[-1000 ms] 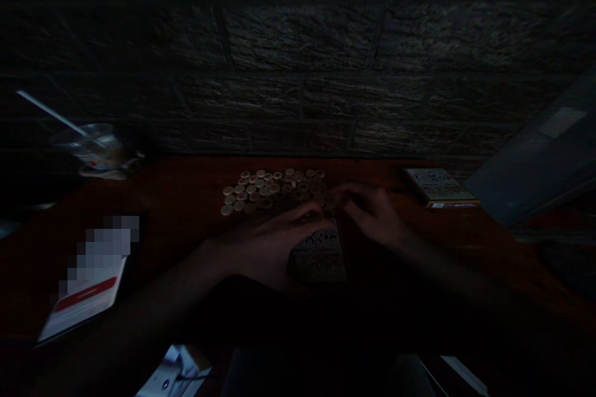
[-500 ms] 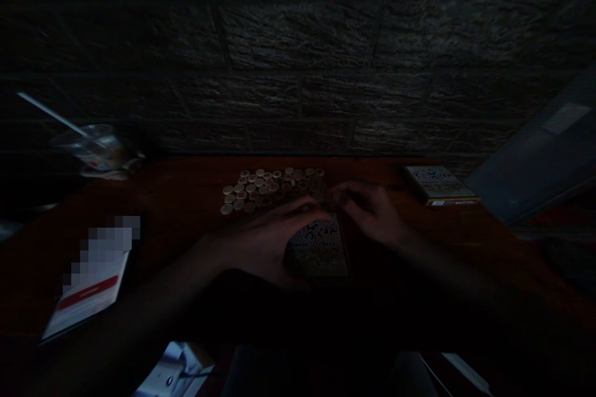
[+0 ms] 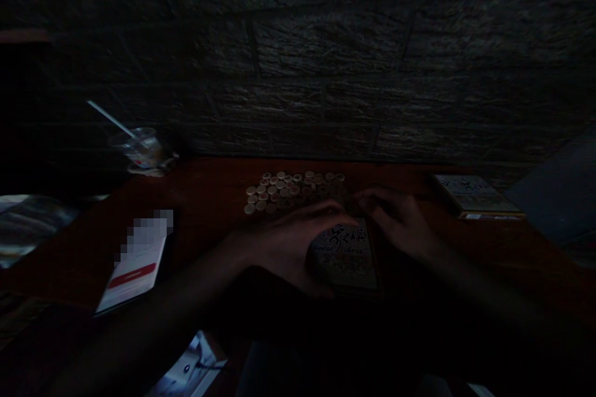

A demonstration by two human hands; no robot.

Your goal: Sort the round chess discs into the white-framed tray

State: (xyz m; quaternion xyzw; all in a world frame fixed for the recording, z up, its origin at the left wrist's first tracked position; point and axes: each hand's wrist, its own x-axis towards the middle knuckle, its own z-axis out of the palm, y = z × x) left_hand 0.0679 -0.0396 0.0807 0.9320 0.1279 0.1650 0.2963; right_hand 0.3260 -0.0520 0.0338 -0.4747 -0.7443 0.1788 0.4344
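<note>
The left hand (image 3: 292, 247) lies palm down, fingers extended and fairly flat, its fingertips pointing right; it covers the left edge of a flat rectangular cardboard game box (image 3: 343, 257), apparently touching it, and holds nothing visible. The right hand (image 3: 398, 220) is palm down with fingers curled narrowly at the right edge of a tight cluster of round cream wooden game discs (image 3: 288, 192). The light is too poor to tell whether these fingers hold a disc. The cluster lies on the table just above the box, and some discs bear small dark or red markings, too small to read.

The box lid shows dark brush-style lettering and the legible word "chess"; the word before it is blurred. A second flat printed box (image 3: 475, 195) lies well right. A white leaflet with a red stripe (image 3: 135, 270) lies left, partly pixelated. A clear plastic cup with a straw (image 3: 139, 149) stands far left. The dark-red wooden table (image 3: 209, 198) meets a rough dark stone-brick wall (image 3: 326, 74).
</note>
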